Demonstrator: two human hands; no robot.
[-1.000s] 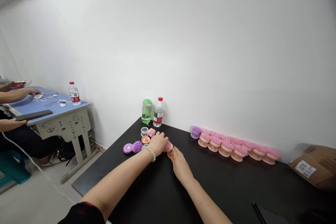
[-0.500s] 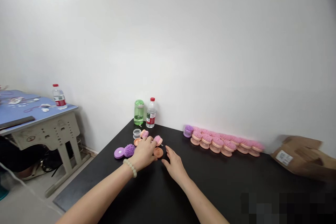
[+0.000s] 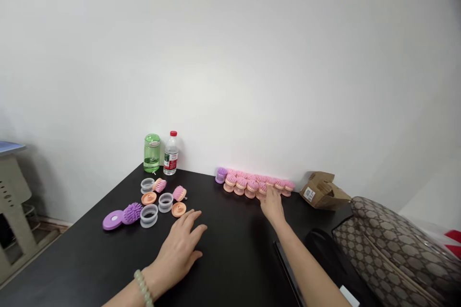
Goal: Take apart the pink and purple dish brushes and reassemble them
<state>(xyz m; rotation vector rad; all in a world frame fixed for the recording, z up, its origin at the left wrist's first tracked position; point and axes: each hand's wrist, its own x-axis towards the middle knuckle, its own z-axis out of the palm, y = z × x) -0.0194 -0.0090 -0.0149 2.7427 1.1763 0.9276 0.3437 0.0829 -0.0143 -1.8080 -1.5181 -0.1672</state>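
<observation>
My left hand (image 3: 180,248), wearing a beaded bracelet (image 3: 143,288), is open over the black table with its fingers spread and nothing in them. Just beyond its fingertips lie an orange disc (image 3: 179,209), a pink bristle brush head (image 3: 179,194) and a clear ring (image 3: 165,203). Farther left are more clear rings, another orange disc (image 3: 149,198) and a purple brush head (image 3: 131,213) beside a purple round part (image 3: 113,219). My right hand (image 3: 272,205) reaches to the row of pink scalp brushes (image 3: 240,185), its fingers closed on the front-right brush (image 3: 261,189) and partly hiding it.
A green bottle (image 3: 151,153) and a red-capped water bottle (image 3: 171,154) stand by the wall. One purple brush (image 3: 221,175) stands at the row's left end. At right are a brown paper bag (image 3: 324,191), a patterned bag (image 3: 403,254) and a dark flat object (image 3: 288,271).
The view has swung right. My right hand has moved from beside the loose parts to the brush row. My left hand has drawn back from the parts, uncovering the clear rings.
</observation>
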